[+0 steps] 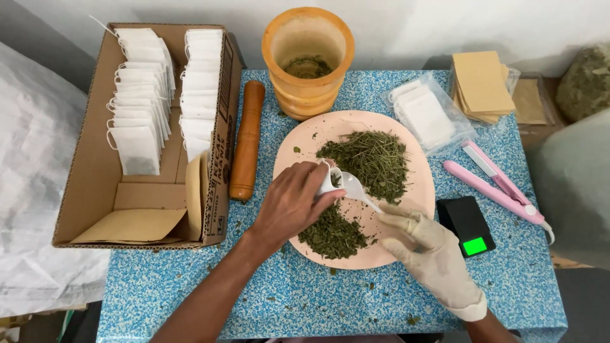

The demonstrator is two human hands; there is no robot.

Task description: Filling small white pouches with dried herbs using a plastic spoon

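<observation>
A pink plate [305,143] in the middle of the table carries two heaps of dried green herbs [372,162]. My bare left hand [289,203] holds a small white filter bag [329,181] open over the plate. My right hand [422,244], in a pale glove, grips a white plastic spoon [356,187] whose bowl is at the mouth of the bag. Some herbs show inside the bag.
An open cardboard box [95,171] at the left holds rows of filled white bags. A wooden pestle [246,140] and wooden mortar [308,60] stand behind the plate. At the right lie packs of empty bags [429,117], brown envelopes [483,86], a pink sealer [499,187] and a small black scale [469,225].
</observation>
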